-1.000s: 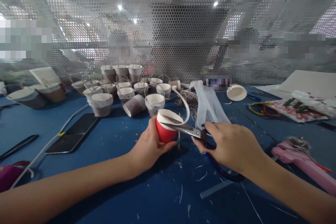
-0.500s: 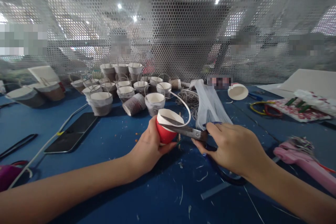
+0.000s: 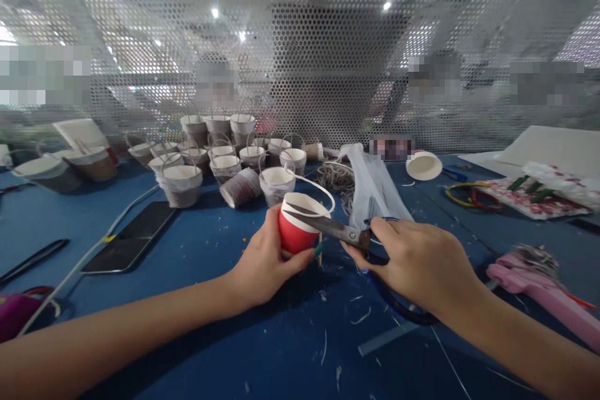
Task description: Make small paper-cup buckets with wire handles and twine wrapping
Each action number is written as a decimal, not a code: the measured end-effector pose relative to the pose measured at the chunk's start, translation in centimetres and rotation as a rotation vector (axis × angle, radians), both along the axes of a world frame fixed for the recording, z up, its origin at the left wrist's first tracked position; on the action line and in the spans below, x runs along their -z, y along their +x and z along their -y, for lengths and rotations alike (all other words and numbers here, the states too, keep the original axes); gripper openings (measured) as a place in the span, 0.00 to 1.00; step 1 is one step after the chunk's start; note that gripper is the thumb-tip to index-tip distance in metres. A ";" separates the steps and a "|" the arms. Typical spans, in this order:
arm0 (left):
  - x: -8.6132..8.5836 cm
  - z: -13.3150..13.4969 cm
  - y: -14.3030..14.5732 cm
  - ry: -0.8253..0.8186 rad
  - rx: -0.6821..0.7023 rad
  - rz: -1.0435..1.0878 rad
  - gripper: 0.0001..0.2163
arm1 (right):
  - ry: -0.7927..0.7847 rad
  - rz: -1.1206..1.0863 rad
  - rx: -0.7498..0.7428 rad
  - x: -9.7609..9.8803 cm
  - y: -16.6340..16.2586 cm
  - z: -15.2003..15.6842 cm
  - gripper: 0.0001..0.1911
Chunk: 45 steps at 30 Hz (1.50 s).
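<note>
My left hand [image 3: 267, 262] is wrapped round a red paper cup [image 3: 296, 234] with a white rim, tilted toward me. In my right hand [image 3: 417, 256] is a pair of scissors [image 3: 352, 234], its metal blades lying across the cup's rim with one blade over the opening. From the rim a white strip [image 3: 328, 190] curls out to the right and back toward the cups behind, partly cut from the edge. The scissors' blue handles are mostly covered by my right fingers. Below the cup, near my left thumb, shows a small green thing [image 3: 319, 250].
Several wrapped cups with handles [image 3: 182, 186] stand behind on the blue table [image 3: 290, 350]. A black phone [image 3: 131, 237] and white cable lie left. Translucent film [image 3: 375, 184], a tipped cup [image 3: 424, 165] and a pink glue gun [image 3: 539, 287] are to the right. Perforated metal [image 3: 319, 62] rises behind.
The scissors have shifted slightly along the cup's rim, with their blades closer together. The white strip has swung a little to the left. My left hand still holds the cup.
</note>
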<state>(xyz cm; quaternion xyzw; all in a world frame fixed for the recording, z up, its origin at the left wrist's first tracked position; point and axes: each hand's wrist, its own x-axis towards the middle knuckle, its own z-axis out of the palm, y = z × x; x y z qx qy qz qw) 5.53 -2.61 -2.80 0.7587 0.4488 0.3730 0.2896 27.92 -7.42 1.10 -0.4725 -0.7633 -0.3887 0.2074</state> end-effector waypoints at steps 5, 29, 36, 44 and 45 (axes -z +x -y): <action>-0.3 -1.0 -0.1 -0.123 0.239 0.274 0.27 | -0.032 -0.014 -0.027 -0.2 0.3 -0.2 0.23; -0.5 0.5 0.3 0.072 0.075 -0.004 0.25 | 0.084 0.016 -0.015 0.4 -0.2 0.1 0.20; -0.6 -0.2 0.3 -0.039 -0.017 0.020 0.24 | 0.028 -0.052 0.021 0.3 0.2 0.1 0.21; -0.3 -0.9 0.3 -0.030 0.123 0.195 0.26 | -0.503 -0.363 0.218 -0.3 0.6 -1.2 0.20; -0.3 -0.9 0.3 -0.031 0.162 0.228 0.27 | -0.541 -0.371 0.212 -0.3 0.6 -1.2 0.19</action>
